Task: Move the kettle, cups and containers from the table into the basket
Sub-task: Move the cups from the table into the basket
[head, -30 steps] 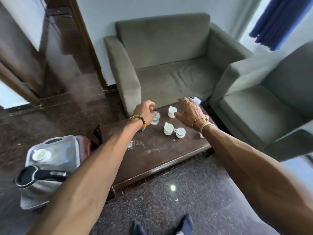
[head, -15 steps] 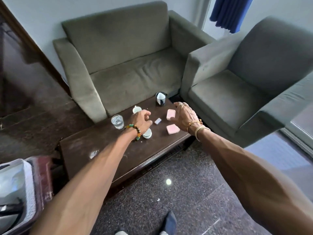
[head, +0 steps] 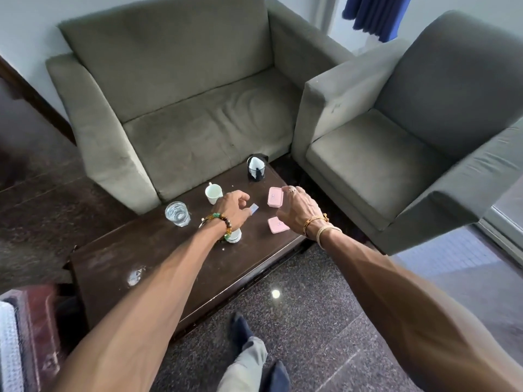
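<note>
On the dark low table (head: pixel 158 267) stand a white cup (head: pixel 213 193), a glass of water (head: pixel 177 213) and a second white cup (head: pixel 235 236) half hidden under my left wrist. Two pink lidded containers lie at the right end, one farther (head: pixel 275 197) and one nearer (head: pixel 278 224). My left hand (head: pixel 232 207) hovers with loosely curled fingers beside a small pale blue packet (head: pixel 254 208) and holds nothing. My right hand (head: pixel 297 210) hangs relaxed between the pink containers, fingertips at the farther one's edge. The basket (head: pixel 31 335) shows only at the lower left edge.
A black holder with white tissue (head: pixel 257 168) stands at the table's far end. A grey sofa (head: pixel 184 108) backs the table and a grey armchair (head: pixel 410 137) stands to its right. My legs (head: pixel 249 360) are on the speckled floor in front.
The view has swung right, so the basket with the kettle has slid almost out of sight. Both hands have moved from the cups toward the right end with the pink containers.
</note>
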A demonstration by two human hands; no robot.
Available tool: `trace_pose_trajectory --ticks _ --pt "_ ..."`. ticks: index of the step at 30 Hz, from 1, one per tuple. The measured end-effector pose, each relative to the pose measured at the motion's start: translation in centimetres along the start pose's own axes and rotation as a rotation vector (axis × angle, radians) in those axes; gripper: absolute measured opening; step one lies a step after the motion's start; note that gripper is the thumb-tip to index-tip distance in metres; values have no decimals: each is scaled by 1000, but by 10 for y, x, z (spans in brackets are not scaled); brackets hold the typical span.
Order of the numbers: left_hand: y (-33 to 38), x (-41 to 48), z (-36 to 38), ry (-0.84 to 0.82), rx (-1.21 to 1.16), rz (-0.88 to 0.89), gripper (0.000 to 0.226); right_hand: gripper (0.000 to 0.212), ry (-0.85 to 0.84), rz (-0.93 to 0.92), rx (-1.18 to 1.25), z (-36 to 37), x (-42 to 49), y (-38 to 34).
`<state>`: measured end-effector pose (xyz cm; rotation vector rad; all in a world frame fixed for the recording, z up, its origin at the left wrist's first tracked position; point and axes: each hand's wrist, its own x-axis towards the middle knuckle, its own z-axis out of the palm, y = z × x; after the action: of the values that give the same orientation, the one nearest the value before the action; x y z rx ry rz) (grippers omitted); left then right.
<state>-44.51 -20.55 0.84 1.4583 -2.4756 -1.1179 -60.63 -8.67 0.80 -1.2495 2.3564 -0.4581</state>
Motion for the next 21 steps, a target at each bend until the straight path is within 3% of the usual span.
trace_pose_trajectory --ticks 11,21 --pt "-22 80 -13 -37 -51 -105 36 70 -77 -6 -1 20 93 -9" --pt "-82 132 26 47 -208 -360 31 64 -308 -123 -86 90 177 -10"
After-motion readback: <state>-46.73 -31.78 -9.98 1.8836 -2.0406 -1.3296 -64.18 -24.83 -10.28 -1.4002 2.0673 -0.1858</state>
